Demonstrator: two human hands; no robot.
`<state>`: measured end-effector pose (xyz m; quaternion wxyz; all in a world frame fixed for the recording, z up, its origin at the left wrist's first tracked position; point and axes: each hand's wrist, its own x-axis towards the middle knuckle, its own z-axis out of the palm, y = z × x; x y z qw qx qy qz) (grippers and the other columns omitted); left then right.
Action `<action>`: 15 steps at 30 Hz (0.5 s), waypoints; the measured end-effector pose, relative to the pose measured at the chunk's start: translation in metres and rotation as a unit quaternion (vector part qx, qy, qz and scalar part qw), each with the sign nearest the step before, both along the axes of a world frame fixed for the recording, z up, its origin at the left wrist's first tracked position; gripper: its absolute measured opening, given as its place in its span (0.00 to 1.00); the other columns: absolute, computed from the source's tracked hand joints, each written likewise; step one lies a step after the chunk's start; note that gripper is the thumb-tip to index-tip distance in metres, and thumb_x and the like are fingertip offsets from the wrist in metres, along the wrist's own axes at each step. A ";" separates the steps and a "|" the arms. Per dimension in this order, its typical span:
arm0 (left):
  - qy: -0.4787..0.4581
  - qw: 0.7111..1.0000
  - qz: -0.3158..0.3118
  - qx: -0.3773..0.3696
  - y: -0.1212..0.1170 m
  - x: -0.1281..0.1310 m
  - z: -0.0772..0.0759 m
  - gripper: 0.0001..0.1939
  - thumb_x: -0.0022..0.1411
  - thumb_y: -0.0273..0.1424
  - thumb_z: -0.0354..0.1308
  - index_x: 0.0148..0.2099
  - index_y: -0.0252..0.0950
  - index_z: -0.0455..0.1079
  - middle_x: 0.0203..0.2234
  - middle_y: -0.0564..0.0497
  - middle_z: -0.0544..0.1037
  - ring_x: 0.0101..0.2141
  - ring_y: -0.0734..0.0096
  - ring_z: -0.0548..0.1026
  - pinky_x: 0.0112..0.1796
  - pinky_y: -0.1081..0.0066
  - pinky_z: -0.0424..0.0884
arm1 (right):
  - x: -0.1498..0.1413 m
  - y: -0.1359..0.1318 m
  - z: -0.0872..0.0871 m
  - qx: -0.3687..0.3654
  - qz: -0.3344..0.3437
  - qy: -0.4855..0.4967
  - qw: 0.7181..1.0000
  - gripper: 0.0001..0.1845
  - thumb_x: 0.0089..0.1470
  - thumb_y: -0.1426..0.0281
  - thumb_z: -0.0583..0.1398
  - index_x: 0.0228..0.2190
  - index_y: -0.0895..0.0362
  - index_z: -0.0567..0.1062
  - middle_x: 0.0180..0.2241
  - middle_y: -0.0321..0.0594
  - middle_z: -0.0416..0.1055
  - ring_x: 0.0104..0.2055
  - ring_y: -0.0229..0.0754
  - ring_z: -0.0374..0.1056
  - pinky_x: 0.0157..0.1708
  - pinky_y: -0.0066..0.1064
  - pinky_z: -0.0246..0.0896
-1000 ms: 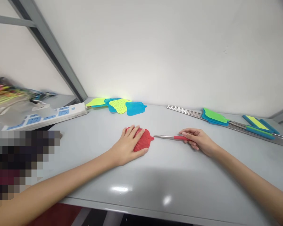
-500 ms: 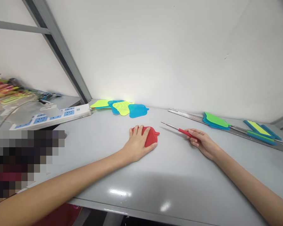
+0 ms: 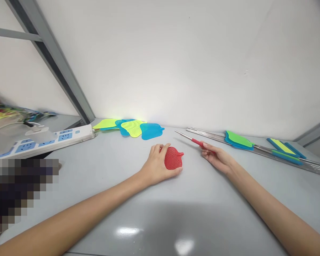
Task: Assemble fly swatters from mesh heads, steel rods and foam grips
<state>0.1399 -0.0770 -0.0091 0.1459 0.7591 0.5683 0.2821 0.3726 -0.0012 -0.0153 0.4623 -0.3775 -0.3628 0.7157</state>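
My left hand is closed around the edges of a red perforated fly swatter head at the middle of the table. The head's short socket points right, and part of it is hidden under my fingers. In my right hand, a metal swatter rod with a red grip is pinched between thumb and fingers. Its thin bare tip points left and up, apart from the red head.
Yellow and blue swatter heads overlap along the wall. Metal rods lie at the back right, with a green head and blue-yellow pieces on and beside them. A power strip sits at left, near a pixelated dark area.
My left fingers have drawn back and curled at the red head's edges, showing more of it. My right hand has brought the rod slightly left and up. The view has shifted.
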 end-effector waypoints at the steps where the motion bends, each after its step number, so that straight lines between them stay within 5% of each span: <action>1: -0.005 1.000 0.003 0.003 -0.001 0.000 0.002 0.40 0.44 0.52 0.52 0.55 0.37 0.50 0.43 0.45 0.58 0.47 0.58 0.54 0.47 0.60 0.56 | -0.004 0.002 -0.001 0.008 -0.002 0.000 1.000 0.07 0.40 0.75 0.62 0.27 0.58 0.72 0.30 0.39 0.63 0.24 0.31 0.56 0.22 0.25 0.61; 15: -0.015 0.999 -0.049 -0.018 -0.005 -0.004 0.009 0.35 0.44 0.50 0.54 0.53 0.41 0.53 0.44 0.46 0.58 0.46 0.58 0.58 0.47 0.58 0.57 | -0.015 0.014 -0.002 0.024 -0.031 0.059 0.997 0.09 0.44 0.68 0.59 0.21 0.56 0.62 0.24 0.35 0.62 0.16 0.28 0.47 0.10 0.21 0.48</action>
